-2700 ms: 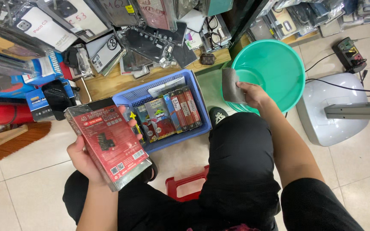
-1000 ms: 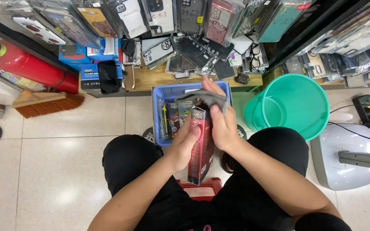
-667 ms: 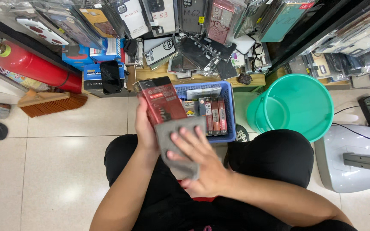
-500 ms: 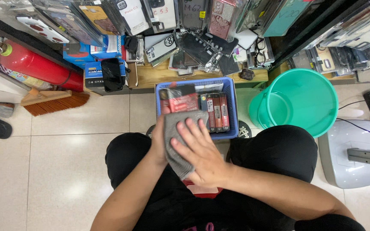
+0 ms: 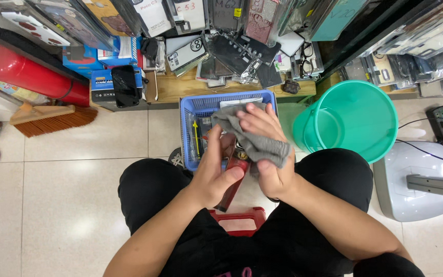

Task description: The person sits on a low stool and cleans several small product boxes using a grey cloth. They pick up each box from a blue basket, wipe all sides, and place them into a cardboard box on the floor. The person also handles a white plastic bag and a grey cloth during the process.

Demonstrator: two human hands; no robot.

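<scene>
- Red packaged item [image 5: 234, 177]: flat, slim, dark red with a glossy wrap. It is seen nearly edge-on, tilted, its lower end near the red stool [image 5: 242, 219]. It sits over the person's lap, just in front of the blue basket [image 5: 190, 110]. Its printed face is mostly hidden by the hands.
- Left hand [image 5: 215, 172]: grip closed around the package, thumb across its near face, fingers wrapped behind.
- Right hand [image 5: 265, 149]: grip closed on a grey cloth [image 5: 255, 141], fingers spread over it and pressing it onto the upper part of the package. The cloth is crumpled and drapes over the package's top end.
- Blue basket: rectangular plastic, slotted walls, standing on the tiled floor [image 5: 78, 169] against a low wooden shelf [image 5: 180, 87]. Contents partly covered by the hands; a dark flat pack with a yellow mark [image 5: 196, 138] stands along the left wall, and a pale flat item shows at the far edge.
- Green bucket [image 5: 355, 115]: round, teal-green plastic, just right of the basket. Whether it holds anything cannot be told.
- Wooden shelf: loaded with phone cases and boxed accessories.
- Red fire extinguisher [image 5: 26, 72] and a brush [image 5: 52, 118] lie at far left, well apart from the hands.
</scene>
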